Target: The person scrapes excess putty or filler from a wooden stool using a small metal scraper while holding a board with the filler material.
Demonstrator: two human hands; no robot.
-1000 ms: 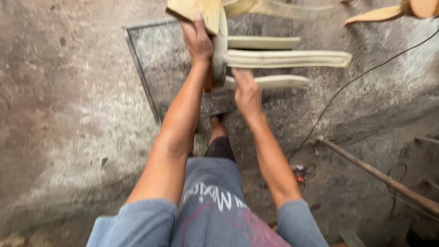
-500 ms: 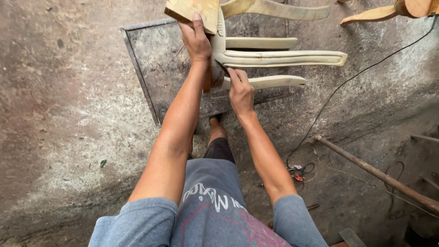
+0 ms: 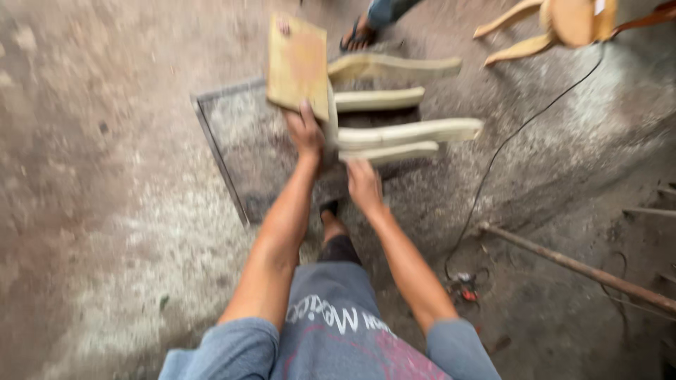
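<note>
- Grey metal frame (image 3: 220, 158): lies flat on the concrete floor (image 3: 91, 183), left of the arms
- Left hand (image 3: 305, 132): fingers closed on the lower edge of the wooden stool's square seat (image 3: 297, 65), which is tipped on its side
- Wooden stool (image 3: 352, 98): held above the floor, four pale legs (image 3: 405, 131) pointing right
- Right hand (image 3: 364, 186): just under the lowest leg, touching it; how far closed, blurred, cannot tell
- Second stool (image 3: 556, 24): upper right, black cable (image 3: 507, 144) below

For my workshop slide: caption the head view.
Both hands, left hand and right hand, hold an unfinished wooden stool sideways.
</note>
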